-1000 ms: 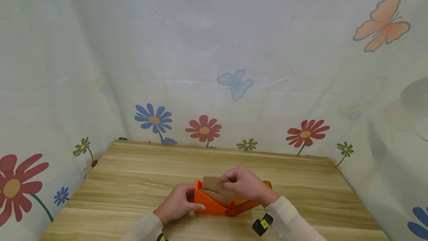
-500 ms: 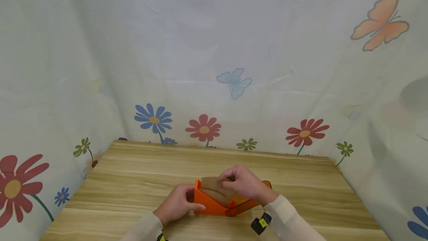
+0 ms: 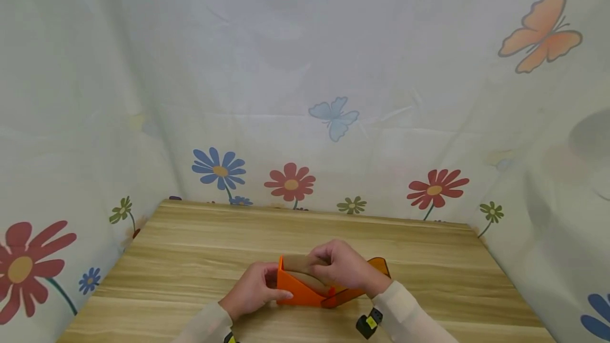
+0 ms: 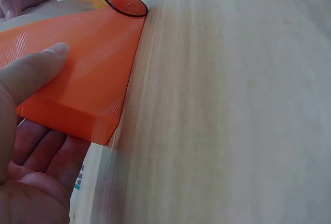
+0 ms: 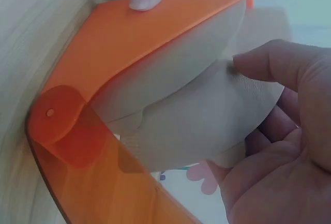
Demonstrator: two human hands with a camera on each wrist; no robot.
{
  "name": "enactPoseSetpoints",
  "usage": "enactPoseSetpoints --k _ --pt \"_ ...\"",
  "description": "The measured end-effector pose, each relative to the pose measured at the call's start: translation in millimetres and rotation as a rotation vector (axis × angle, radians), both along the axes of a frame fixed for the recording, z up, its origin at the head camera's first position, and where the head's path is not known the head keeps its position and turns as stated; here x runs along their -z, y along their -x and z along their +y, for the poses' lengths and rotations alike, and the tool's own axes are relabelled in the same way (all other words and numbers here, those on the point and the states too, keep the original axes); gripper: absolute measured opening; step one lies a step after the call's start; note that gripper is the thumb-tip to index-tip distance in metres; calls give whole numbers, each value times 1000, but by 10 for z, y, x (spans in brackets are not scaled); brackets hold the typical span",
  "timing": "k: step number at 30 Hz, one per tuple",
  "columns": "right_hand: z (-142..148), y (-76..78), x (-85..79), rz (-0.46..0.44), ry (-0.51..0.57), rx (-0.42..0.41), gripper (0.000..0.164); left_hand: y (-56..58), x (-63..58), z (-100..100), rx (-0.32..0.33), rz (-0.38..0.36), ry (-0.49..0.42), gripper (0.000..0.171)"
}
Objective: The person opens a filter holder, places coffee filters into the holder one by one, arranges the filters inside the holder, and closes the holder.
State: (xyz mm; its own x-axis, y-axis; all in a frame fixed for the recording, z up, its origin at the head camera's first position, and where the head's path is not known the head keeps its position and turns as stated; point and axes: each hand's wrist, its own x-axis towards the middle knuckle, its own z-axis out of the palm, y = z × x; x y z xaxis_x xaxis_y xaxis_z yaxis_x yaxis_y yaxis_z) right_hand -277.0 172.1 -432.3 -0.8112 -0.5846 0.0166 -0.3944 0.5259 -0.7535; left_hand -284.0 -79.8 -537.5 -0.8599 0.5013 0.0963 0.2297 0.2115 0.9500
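Observation:
An orange box (image 3: 299,291) with sloping sides stands on the table, its see-through amber lid (image 5: 129,188) swung open on a hinge to the right. My left hand (image 3: 252,287) grips the box at its left end, thumb (image 4: 39,71) flat on the near side and fingers round the back end. Brown paper coffee filters (image 5: 196,115) sit partly inside the box. My right hand (image 3: 345,266) pinches a filter by its upper edge between thumb and fingers, above the box opening. The filters' lower ends are hidden by the box wall.
The wood-grain table (image 3: 214,232) extends around the box on all sides. Behind it hangs a pale curtain (image 3: 267,68) printed with flowers and butterflies. A small black device (image 3: 369,323) is strapped at the right wrist.
My right hand has moved slightly down and left with the pinched filter, which now sits lower in the box. The left hand and box have stayed in place.

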Motion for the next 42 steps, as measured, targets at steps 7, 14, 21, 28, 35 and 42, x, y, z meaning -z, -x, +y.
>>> enactPoseSetpoints --k 7,14,21,28,35,42 --pt "-21 -18 17 -14 5 4 6 13 8 -4 4 0 3 43" --pt "-22 -8 32 -56 2 2 12 19 8 -11 12 4 -3 44" --pt "-20 11 18 -44 -7 -17 11 19 -3 -8 3 3 5 44" --pt "-11 11 -29 -54 -95 -53 15 19 -39 -5 1 -23 8 44" --pt "-45 -8 -56 -82 -212 -79 28 15 -52 -12 1 -29 3 41" --pt "-55 -9 -37 -69 -171 -113 19 19 -49 -10 7 -24 -9 41"
